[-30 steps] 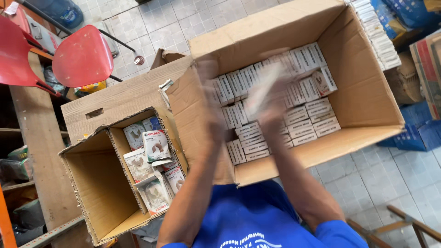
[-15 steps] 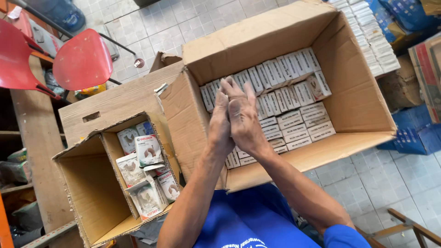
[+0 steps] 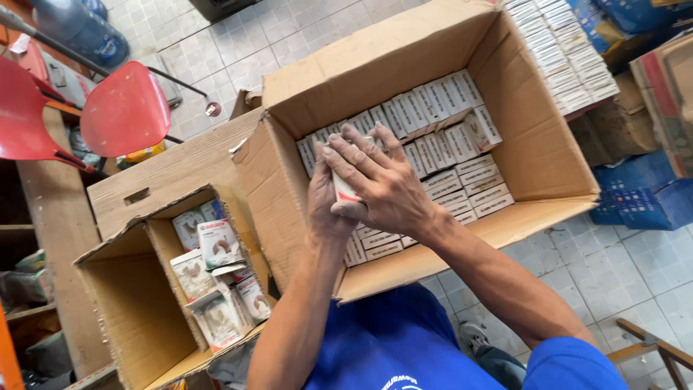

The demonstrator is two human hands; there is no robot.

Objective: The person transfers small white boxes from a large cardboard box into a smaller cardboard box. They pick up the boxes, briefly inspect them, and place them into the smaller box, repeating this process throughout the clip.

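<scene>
Item: small white cardboard packet with a red edge (image 3: 343,189), pressed flat between the left hand (image 3: 323,206) and right hand (image 3: 382,184), above the large open brown carton (image 3: 548,155) of matching white packets (image 3: 440,141). Handling: keep both palms square, likely lowering it edge-first into the row. Appearance: slim, rectangular, mostly hidden.
</scene>
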